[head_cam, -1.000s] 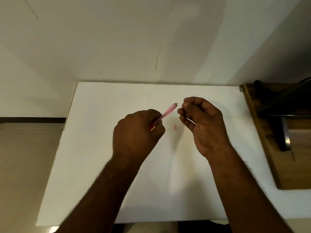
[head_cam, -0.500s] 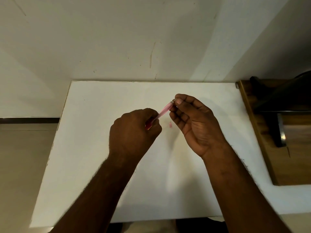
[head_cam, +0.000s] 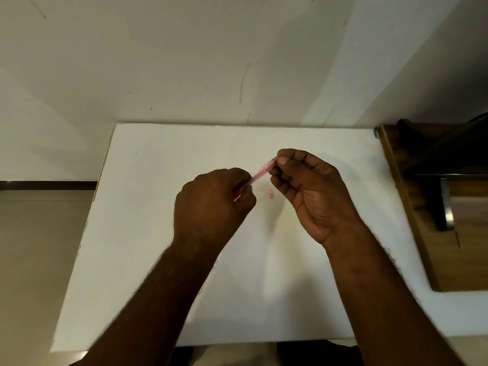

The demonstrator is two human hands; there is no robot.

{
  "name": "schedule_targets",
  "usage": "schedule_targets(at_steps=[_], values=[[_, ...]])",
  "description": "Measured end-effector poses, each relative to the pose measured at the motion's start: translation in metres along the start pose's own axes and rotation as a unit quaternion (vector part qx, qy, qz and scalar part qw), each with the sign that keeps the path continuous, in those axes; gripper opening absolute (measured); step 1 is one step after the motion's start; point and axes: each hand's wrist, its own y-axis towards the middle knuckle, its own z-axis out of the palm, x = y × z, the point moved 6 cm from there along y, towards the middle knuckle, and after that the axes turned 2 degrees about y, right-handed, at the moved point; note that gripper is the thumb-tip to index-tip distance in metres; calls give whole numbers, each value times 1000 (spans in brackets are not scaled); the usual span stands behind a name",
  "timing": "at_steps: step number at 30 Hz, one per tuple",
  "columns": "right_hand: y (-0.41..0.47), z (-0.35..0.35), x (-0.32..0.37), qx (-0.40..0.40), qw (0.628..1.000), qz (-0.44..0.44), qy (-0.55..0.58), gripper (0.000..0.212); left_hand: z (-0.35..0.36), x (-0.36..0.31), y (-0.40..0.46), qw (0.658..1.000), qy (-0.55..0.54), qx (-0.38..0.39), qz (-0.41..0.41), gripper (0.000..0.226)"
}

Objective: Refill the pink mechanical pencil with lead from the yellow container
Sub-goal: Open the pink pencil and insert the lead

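My left hand [head_cam: 211, 204] grips the lower part of the pink mechanical pencil [head_cam: 260, 173], which slants up to the right above the white table [head_cam: 148, 233]. A bit of red and yellow [head_cam: 235, 198] shows inside the left fist; I cannot tell whether it is the yellow container. My right hand [head_cam: 311, 191] pinches thumb and forefinger at the pencil's upper end; any lead between them is too thin to see. A small pink cap [head_cam: 271, 194] lies on the table between the hands.
The table's far edge meets a white wall. A wooden board [head_cam: 422, 233] with a dark object [head_cam: 443, 154] and a metal piece [head_cam: 447, 207] sits at the table's right side. A beige floor lies beyond the left edge.
My right hand has moved left from a small gap to the pencil's upper end, and its fingertips now touch that end. The left hand still holds the pencil at the same slant.
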Motion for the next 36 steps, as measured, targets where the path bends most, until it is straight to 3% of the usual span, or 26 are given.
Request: schedule_targets(at_steps=[3, 7, 13, 16, 23, 36], values=[[1, -3, 11, -16, 985, -81, -153, 17, 1, 2, 1, 1000, 7, 9, -4, 19], [-2, -2, 21, -33, 934, -174, -310, 20, 1, 2, 1, 1000, 18, 12, -2, 20], [-15, 8, 36, -24, 791, -331, -514, 11, 3, 0, 2, 998, 51, 22, 13, 19], [-19, 11, 37, -37, 749, -352, -559, 15, 4, 1, 2, 997, 64, 29, 16, 16], [-22, 15, 39, -79, 720, -359, -589, 20, 3, -1, 2, 998, 62, 20, 25, 16], [-24, 18, 35, -71, 735, -352, -576, 23, 3, 1, 1, 998, 51, 25, 24, 18]])
